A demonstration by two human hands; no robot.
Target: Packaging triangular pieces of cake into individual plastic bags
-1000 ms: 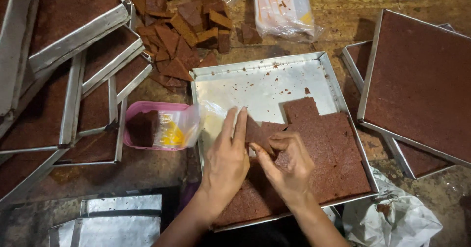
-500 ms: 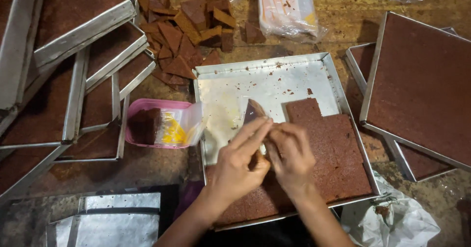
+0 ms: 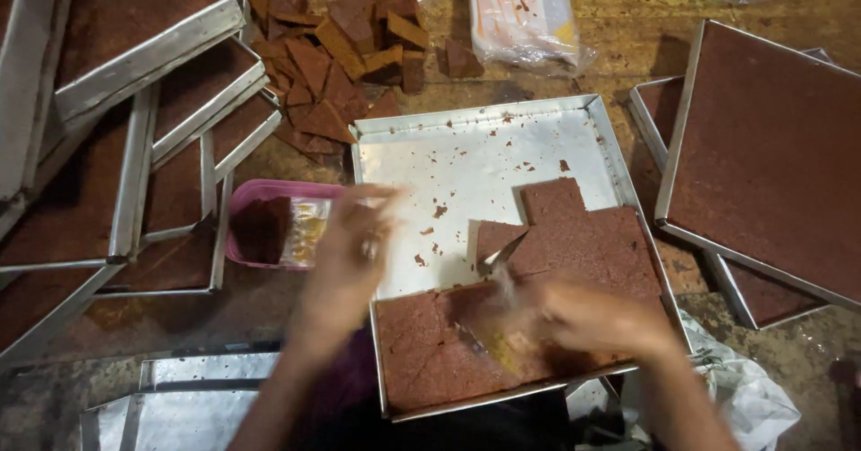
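Over the metal tray [image 3: 484, 160], the blurred right hand [image 3: 596, 318] is gripping a thin blade [image 3: 499, 255] above the brown slab [image 3: 574, 276]. Left hand [image 3: 352, 249] is hovering beside a pink tub [image 3: 273, 227]; its grip is too blurred to tell.

Cake slab [image 3: 574, 263] in the tray [image 3: 466, 146] — tub [image 3: 269, 202] left, cut pieces [image 3: 341, 56] behind, stacked trays [image 3: 762, 164] right.

Both hands are a blur: left hand [image 3: 345, 254] hovers by the pink tub [image 3: 269, 227], right hand [image 3: 592, 321] sits on the brown cake slab [image 3: 583, 263] in the metal tray [image 3: 484, 146].
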